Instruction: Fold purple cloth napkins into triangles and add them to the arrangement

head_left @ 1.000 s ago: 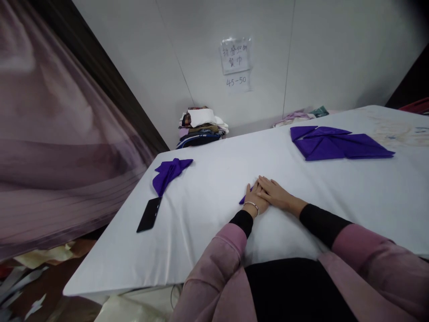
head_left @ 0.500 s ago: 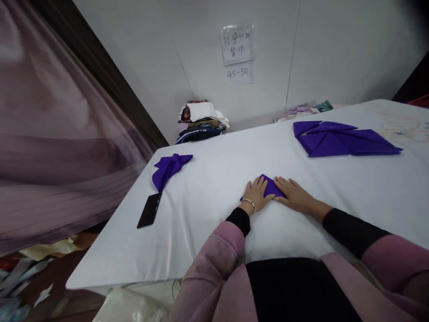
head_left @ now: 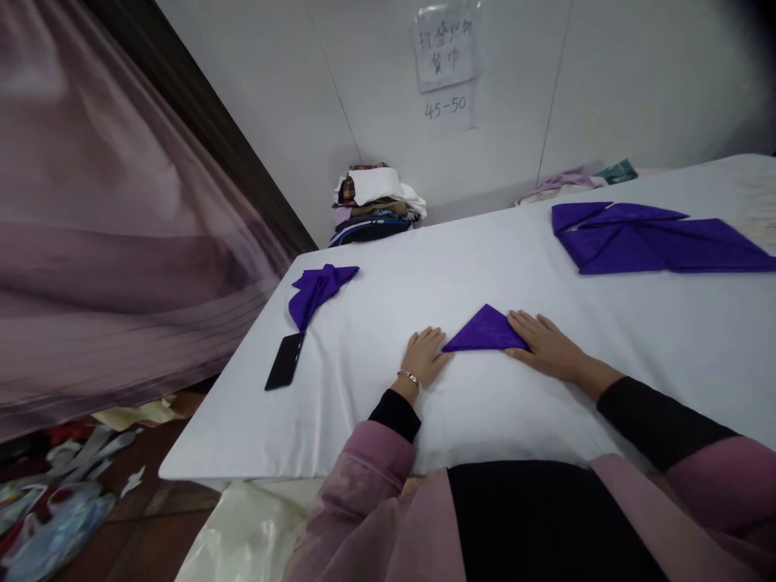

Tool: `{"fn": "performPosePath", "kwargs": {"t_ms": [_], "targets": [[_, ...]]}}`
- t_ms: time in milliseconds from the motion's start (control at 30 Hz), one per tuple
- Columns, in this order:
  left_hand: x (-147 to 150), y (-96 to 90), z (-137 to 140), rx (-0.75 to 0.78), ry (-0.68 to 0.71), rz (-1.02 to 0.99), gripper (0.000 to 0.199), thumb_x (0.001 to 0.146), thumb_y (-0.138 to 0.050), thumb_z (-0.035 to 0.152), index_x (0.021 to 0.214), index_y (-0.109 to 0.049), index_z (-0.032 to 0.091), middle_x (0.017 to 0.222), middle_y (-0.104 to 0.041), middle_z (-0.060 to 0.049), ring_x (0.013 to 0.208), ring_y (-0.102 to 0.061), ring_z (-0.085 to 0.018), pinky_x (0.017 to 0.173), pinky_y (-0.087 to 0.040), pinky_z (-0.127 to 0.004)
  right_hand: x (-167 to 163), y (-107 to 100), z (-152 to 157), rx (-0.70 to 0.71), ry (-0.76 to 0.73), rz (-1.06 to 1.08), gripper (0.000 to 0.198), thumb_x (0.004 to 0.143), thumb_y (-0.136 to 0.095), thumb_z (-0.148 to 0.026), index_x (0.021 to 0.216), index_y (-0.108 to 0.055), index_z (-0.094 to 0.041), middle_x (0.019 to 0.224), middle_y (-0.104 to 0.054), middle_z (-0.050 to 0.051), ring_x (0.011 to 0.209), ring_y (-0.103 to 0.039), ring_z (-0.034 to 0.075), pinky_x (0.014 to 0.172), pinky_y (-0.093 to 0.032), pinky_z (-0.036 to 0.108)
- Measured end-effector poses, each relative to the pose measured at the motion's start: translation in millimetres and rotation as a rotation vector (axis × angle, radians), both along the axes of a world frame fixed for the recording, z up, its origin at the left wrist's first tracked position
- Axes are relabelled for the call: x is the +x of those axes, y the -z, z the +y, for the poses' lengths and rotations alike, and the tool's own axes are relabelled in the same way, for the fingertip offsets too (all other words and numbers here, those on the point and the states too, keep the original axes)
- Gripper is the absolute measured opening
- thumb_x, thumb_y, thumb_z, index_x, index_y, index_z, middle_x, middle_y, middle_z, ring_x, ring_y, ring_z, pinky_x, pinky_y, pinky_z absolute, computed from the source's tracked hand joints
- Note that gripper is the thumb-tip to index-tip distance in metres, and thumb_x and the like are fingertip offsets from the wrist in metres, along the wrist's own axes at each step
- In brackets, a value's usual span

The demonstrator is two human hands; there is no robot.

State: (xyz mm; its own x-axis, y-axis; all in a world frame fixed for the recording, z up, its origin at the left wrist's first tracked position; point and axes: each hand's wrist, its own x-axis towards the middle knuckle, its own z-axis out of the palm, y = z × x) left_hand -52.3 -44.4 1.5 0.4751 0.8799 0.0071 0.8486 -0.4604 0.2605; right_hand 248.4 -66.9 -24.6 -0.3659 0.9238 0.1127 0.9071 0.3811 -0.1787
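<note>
A purple cloth napkin, folded into a flat triangle with its peak away from me, lies on the white-covered table. Flat at the triangle's left corner is my left hand, fingers stretched out and a bracelet on the wrist; it holds nothing. My right hand rests with extended fingers over the right corner, its fingertips on the cloth and hiding that end.
To the left lie a knotted purple napkin and a black phone. Folded purple napkins are at the right. Stacked clothes stand by the wall, under a handwritten sign.
My left hand has slid left off the napkin to its left corner, uncovering the triangle. The right hand stays at the right corner. The camera view has shifted slightly.
</note>
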Motion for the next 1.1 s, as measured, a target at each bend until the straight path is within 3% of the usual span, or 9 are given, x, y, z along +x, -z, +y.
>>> {"fn": "performPosePath", "kwargs": {"t_ms": [167, 400, 800, 1100], "targets": [[6, 3.5, 1, 0.083, 0.001, -0.143, 0.038, 0.084, -0.056, 0.039, 0.117, -0.058, 0.021, 0.118, -0.062, -0.004, 0.111, -0.051, -0.019, 0.100, -0.036, -0.034, 0, -1, -1, 0.026, -0.021, -0.004, 0.078, 0.088, -0.029, -0.062, 0.149, -0.010, -0.017, 0.148, -0.029, 0.014, 0.136, -0.024, 0.030, 0.108, -0.023, 0.053], [12, 0.3, 1, 0.068, -0.036, -0.193, 0.017, 0.085, -0.055, 0.028, 0.096, -0.066, 0.023, 0.092, -0.065, -0.001, 0.091, -0.054, -0.018, 0.085, -0.042, -0.032, 2, 2, -1, 0.047, -0.027, 0.005, 0.079, 0.088, -0.030, -0.062, 0.149, -0.006, -0.019, 0.148, -0.030, 0.012, 0.136, -0.025, 0.031, 0.108, -0.023, 0.054], [20, -6.9, -5, 0.065, -0.131, -0.076, 0.010, 0.083, -0.052, 0.019, 0.088, -0.061, 0.020, 0.085, -0.064, -0.002, 0.085, -0.055, -0.018, 0.078, -0.042, -0.031, 0, -1, -2, 0.022, -0.009, 0.018, 0.078, 0.088, -0.031, -0.060, 0.149, -0.004, -0.020, 0.149, -0.029, 0.011, 0.136, -0.023, 0.029, 0.109, -0.021, 0.052], [17, -9.1, -6, 0.091, -0.083, -0.029, 0.011, 0.085, -0.049, 0.017, 0.087, -0.059, 0.020, 0.086, -0.063, -0.003, 0.087, -0.055, -0.018, 0.078, -0.042, -0.031, -2, -2, 0, -0.026, 0.005, 0.031, 0.077, 0.088, -0.030, -0.062, 0.148, -0.015, -0.017, 0.150, -0.026, 0.012, 0.137, -0.020, 0.028, 0.111, -0.018, 0.051]]}}
